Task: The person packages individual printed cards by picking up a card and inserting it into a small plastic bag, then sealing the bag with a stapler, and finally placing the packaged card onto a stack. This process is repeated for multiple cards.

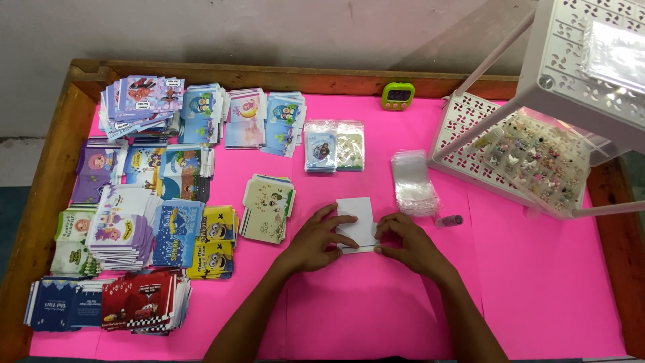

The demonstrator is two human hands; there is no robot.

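A small white card packet [356,216] lies on the pink table cover [349,302] near the middle. My left hand [316,238] pinches its left side and bottom edge. My right hand [410,245] grips its lower right corner with the fingertips. A pile of clear plastic sleeves [413,183] lies just beyond my right hand. A small dark tube [449,220] rests to its right. A stack of pale yellow cartoon cards [267,208] sits just left of my left hand.
Several stacks of colourful cartoon cards [144,202] cover the table's left half. Two bagged card packs [334,146] lie at the back centre, with a green timer [397,95] behind. A white plastic rack [537,144] holding small trinkets stands at the right. A wooden rim [40,215] borders the table.
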